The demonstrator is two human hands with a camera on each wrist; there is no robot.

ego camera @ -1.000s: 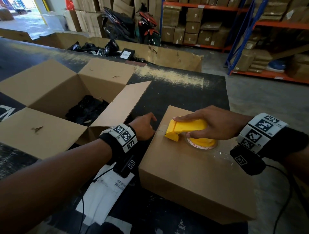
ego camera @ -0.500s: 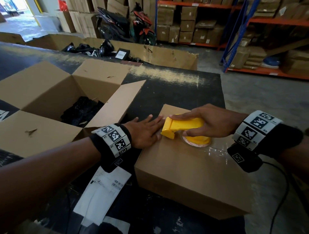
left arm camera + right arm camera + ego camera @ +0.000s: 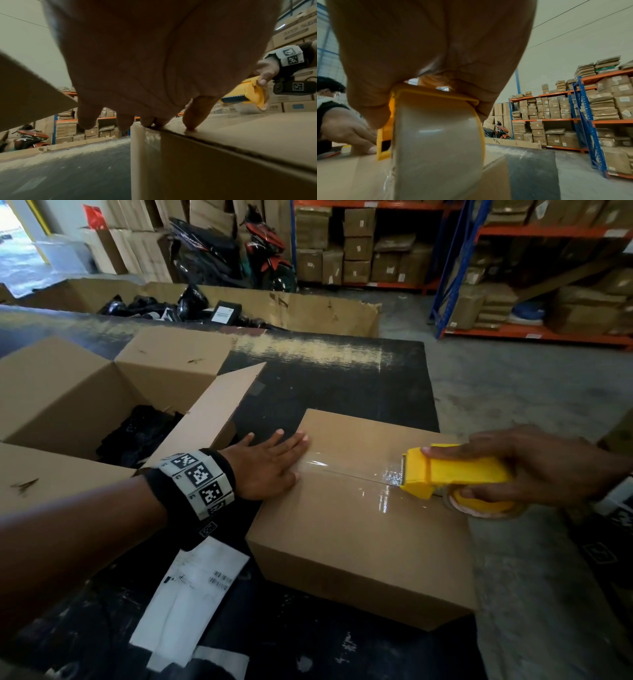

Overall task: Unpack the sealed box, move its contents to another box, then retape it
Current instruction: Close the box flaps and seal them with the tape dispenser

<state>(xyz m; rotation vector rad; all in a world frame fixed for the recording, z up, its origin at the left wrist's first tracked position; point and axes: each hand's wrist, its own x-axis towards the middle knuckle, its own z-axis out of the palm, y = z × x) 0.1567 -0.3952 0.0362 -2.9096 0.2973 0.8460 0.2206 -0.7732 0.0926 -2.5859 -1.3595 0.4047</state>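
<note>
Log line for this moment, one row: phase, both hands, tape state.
phase: retaping | left hand: flat on closed box at tape start | right hand: grips yellow tape dispenser near box's right edge | clear tape: along top seam, uncut

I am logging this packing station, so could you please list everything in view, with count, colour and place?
Closed box: one, brown, on the table's right, clear tape along its top seam.
Tape dispenser: one, yellow, at the box's right edge.
Open box: one, brown, left, dark items inside.
Papers: white, before the boxes.
Table: one, black.
Shelving: orange and blue, stacked cartons, behind.
Motorbike: red and black, behind.
Left hand: flat on the box's left end.
Right hand: grips the dispenser.
</note>
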